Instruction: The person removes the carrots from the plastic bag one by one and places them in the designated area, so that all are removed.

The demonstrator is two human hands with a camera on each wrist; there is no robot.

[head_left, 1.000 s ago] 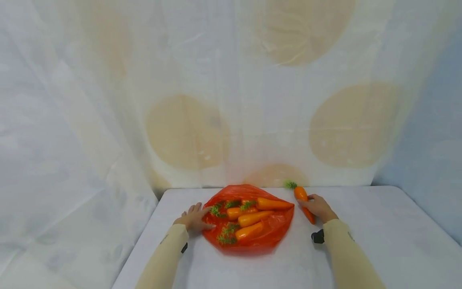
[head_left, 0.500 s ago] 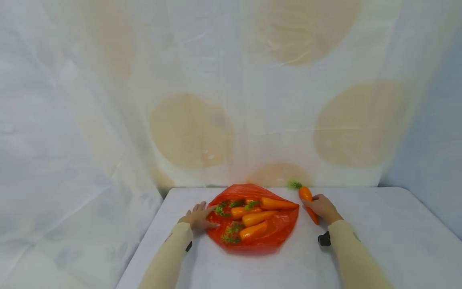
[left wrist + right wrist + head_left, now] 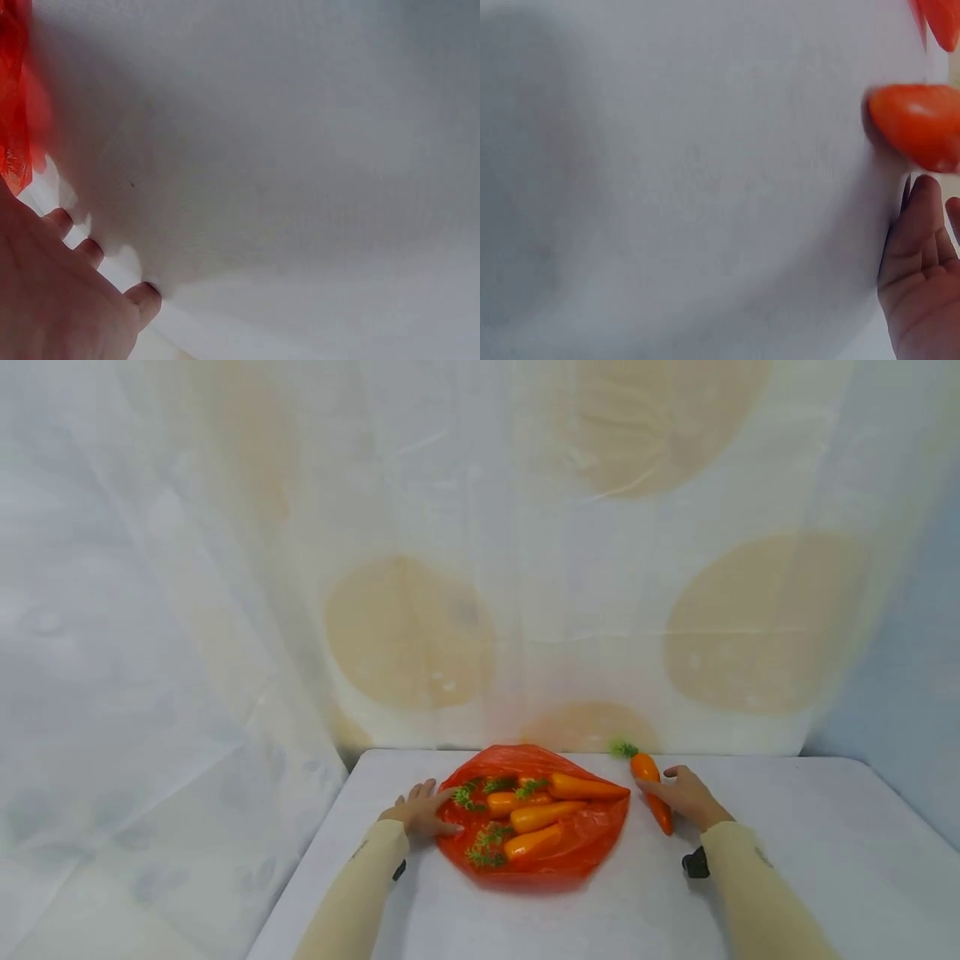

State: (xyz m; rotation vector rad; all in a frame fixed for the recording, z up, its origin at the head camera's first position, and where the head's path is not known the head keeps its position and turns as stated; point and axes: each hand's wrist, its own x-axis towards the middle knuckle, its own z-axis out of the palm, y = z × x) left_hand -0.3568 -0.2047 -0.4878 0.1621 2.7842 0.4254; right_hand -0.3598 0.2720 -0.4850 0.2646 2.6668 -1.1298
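A red plastic bag [image 3: 600, 839] lies spread on the table, with several orange carrots [image 3: 547, 815] with green tops on it. My left hand [image 3: 422, 810] rests at the bag's left edge, its fingers spread; the left wrist view shows the fingers [image 3: 146, 301] against the table. Right of the bag, a single carrot [image 3: 647, 768] lies slanted, its leafy top toward the back wall. Close beside it is my right hand [image 3: 692, 797], fingers extended and not wrapped round it. In the right wrist view, the carrot [image 3: 919, 124] lies just beyond the fingertips.
The white table [image 3: 810, 843] ends at a pale, spotted curtain [image 3: 570, 677] behind it. Another white sheet [image 3: 165, 760] hangs on the left, and a bluish one [image 3: 915, 727] on the right. A dark wrist device [image 3: 696, 863] sits at the right cuff.
The head view has shifted slightly, so everything appears further right. My right hand has loosened from the single carrot and drawn slightly off it. My left hand stays at the bag's edge.
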